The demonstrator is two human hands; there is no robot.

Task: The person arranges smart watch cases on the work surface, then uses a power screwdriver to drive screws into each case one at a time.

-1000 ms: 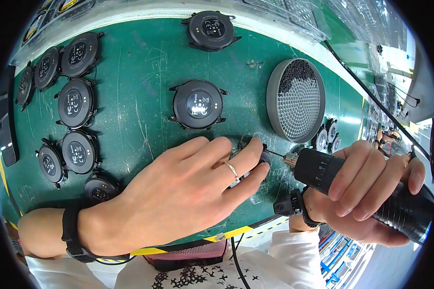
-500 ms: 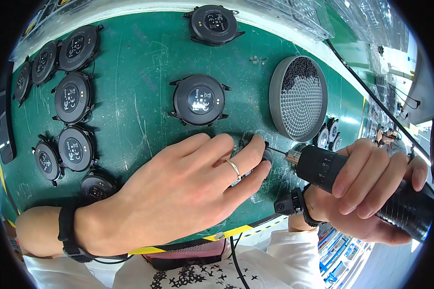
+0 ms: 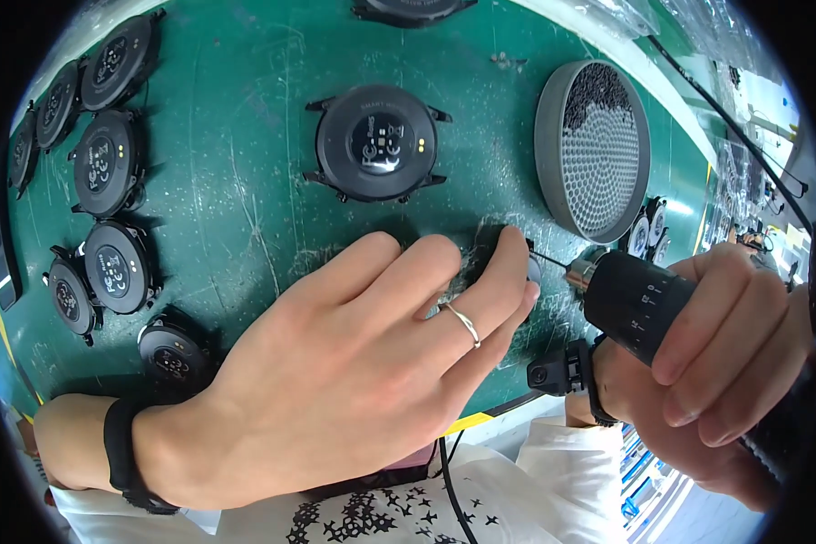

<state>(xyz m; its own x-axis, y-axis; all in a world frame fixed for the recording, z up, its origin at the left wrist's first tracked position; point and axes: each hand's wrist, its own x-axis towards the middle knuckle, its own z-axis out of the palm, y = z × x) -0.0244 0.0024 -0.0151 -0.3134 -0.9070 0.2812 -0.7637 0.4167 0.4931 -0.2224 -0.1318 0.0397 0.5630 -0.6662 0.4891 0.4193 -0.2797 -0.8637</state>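
My left hand (image 3: 363, 363) lies over a dark watch case (image 3: 534, 271) on the green work surface, fingers closed on it. Most of that case is hidden beneath the fingers. In my right hand (image 3: 730, 349) is a black electric screwdriver (image 3: 633, 304) with a numbered collar. Its thin bit points left and meets the edge of the held case by my fingertips; the exact contact is too small to tell. Just beyond my left hand, another watch case (image 3: 376, 145) rests back side up.
A round grey screw tray (image 3: 546, 172) with many holes and small black screws stands at the right. Several watch cases (image 3: 109, 163) lie along the left, beside a dark flat device (image 3: 2, 258). More small cases (image 3: 639, 236) sit behind the screwdriver. One case (image 3: 414, 11) is cut off at the far edge.
The view has shifted, so the cases on the table appear higher and the tray farther right. The screwdriver remains at the held case's edge, and my left fingers stay on it.
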